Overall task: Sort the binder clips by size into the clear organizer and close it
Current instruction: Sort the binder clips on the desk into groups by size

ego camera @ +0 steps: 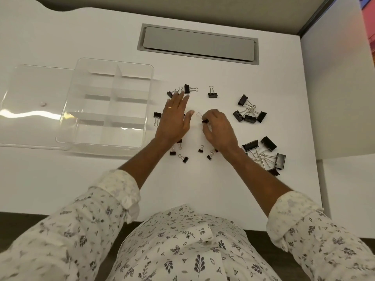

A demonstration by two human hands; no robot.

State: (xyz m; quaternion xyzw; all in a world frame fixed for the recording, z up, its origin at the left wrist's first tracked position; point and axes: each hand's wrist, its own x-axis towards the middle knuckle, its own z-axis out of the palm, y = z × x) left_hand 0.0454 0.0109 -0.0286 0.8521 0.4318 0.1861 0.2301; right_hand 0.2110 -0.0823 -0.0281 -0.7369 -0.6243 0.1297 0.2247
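Black binder clips lie scattered on the white desk. Small clips (pixel 183 158) sit near my wrists, medium clips (pixel 212 94) lie farther back, and large clips (pixel 263 152) are heaped at the right. The clear organizer (pixel 67 110) stands open at the left, its compartments holding no clips. Its lid (pixel 26 106) lies flat beside it on the left. My left hand (pixel 174 118) lies flat with straight fingers on the desk among the clips. My right hand (pixel 218 128) pinches a small binder clip (pixel 204 121) with curled fingers.
A grey cable hatch (pixel 198 44) is set into the desk at the back. Another pile of larger clips (pixel 250 114) lies right of my right hand. The desk's right edge (pixel 310 118) meets a white partition.
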